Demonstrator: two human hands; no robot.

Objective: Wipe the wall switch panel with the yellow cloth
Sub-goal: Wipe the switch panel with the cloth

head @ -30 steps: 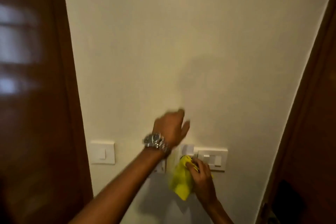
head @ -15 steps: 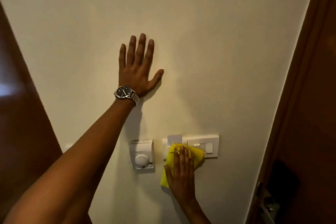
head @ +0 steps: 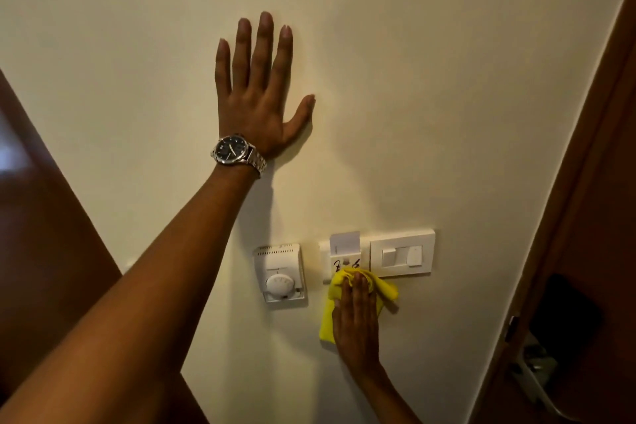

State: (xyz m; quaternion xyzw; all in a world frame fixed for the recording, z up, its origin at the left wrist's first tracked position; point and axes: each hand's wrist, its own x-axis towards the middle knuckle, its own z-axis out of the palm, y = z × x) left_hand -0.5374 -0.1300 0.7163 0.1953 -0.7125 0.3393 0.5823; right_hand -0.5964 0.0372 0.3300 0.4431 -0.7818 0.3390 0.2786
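Presses the yellow cloth (head: 327, 318) flat against the wall (head: 447, 79) with the right hand (head: 356, 323), fingers straight and together, curled round nothing. Covers the lower edge of the card slot (head: 344, 246) with the cloth's top, at 7 o'clock from the switch panel (head: 402, 255) and 3 o'clock from the thermostat (head: 280, 277). Lays the left hand (head: 256, 106) open on bare wall at 12 o'clock from the thermostat, fingers spread, empty, watch (head: 234, 149) on the wrist.

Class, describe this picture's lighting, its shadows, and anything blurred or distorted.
Head view: dim, warm yellowish light; the left hand and the yellow cloth cast soft shadows down and rightwards on the wall; the brown wooden surface at left is blurred, with a pale glare patch; the wide-angle lens slants the door frame at right.
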